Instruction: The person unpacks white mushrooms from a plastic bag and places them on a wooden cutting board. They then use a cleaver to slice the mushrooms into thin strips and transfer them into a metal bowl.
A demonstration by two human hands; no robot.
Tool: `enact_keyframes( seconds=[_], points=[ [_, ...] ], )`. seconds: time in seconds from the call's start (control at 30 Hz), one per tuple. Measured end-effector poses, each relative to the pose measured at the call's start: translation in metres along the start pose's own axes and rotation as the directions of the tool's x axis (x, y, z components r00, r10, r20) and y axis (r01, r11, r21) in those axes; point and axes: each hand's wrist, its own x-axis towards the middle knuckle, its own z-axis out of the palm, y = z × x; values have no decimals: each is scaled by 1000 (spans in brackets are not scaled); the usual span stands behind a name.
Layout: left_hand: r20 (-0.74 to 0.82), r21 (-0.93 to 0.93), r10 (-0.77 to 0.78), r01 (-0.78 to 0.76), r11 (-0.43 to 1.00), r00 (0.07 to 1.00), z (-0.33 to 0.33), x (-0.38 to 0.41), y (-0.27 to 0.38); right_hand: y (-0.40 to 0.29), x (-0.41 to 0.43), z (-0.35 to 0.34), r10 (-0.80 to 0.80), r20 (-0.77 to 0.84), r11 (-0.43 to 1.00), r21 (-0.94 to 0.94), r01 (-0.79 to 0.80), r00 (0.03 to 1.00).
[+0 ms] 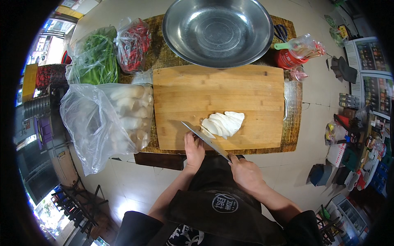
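Observation:
My right hand (243, 169) grips the handle of a kitchen knife (212, 145), whose blade points up and left over the front of a bamboo cutting board (184, 89). Near the blade's left side, at the board's front edge, is my left hand (194, 150); its fingertips are partly hidden behind the blade, and whether they hold anything cannot be told. White slices (223, 123), apparently of king oyster mushroom, lie overlapped on the board just right of the blade. More pale mushrooms (132, 113) fill a clear plastic bag left of the board.
A large steel basin (218, 33) overlaps the board's back edge. Bags of green peppers (98, 58) and red peppers (134, 46) stand back left. Scissors (280, 32), a red container (286, 59) with sticks and a small clear cup (297, 73) are at the right.

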Motion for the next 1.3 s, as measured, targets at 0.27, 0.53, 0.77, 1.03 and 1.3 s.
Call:
enact_keyframes(
  seconds=[0.27, 0.53, 0.77, 1.03, 1.3],
  points=[
    [-7, 11, -13, 13, 1000, 1000, 0, 3, -2, -5, 16, -6, -10, 34, 1000, 0, 10, 999],
    [-51, -95, 5, -10, 995, 999, 8, -1, -18, -10, 56, 11, -19, 50, 999, 51, 16, 999],
    [-27, -171, -23, 18, 985, 999, 7, -4, -12, 10, 82, 53, 21, 75, 982, 185, -34, 997],
    [-22, -210, -104, 98, 973, 994, 10, 3, -8, 12, 80, 23, 45, 148, 959, 271, -85, 988],
    [49, -32, -140, 141, 989, 989, 9, 22, 9, 25, 20, -30, 207, -69, 954, 237, -186, 976]
  ],
)
